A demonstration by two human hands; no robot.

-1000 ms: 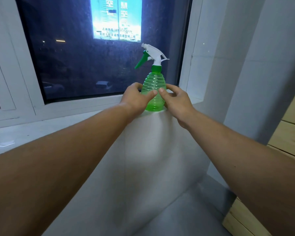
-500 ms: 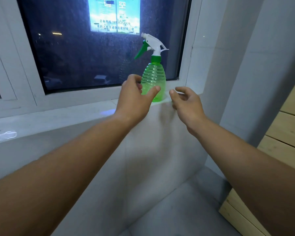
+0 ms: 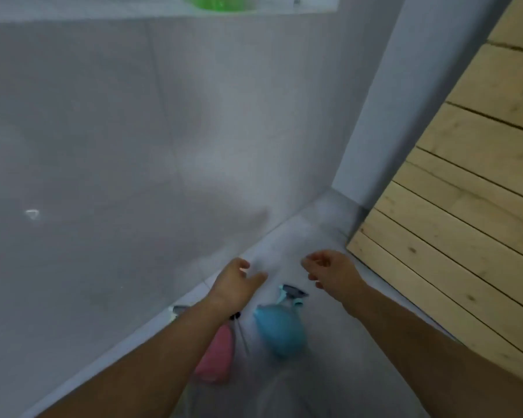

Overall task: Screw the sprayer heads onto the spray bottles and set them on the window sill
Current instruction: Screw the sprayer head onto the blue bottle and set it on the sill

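The base of the green spray bottle [image 3: 216, 2] stands on the window sill [image 3: 284, 9] at the top edge of the view. Down on the floor lie a blue bottle [image 3: 280, 330] with a sprayer head [image 3: 292, 294] at its neck, and a pink bottle [image 3: 216, 354] partly hidden by my left forearm. A grey sprayer part [image 3: 178, 310] shows by the wall behind that arm. My left hand [image 3: 234, 282] hovers open above the bottles. My right hand [image 3: 329, 271] hangs empty to the right of them, fingers loosely curled and apart. The view is blurred.
A grey tiled wall [image 3: 118, 146] drops from the sill to the pale floor [image 3: 329, 372]. A light wooden slatted panel [image 3: 465, 206] stands close on the right.
Both hands have left the green bottle on the sill and dropped toward the floor. The view has tilted down, bringing the blue and pink bottles into sight.
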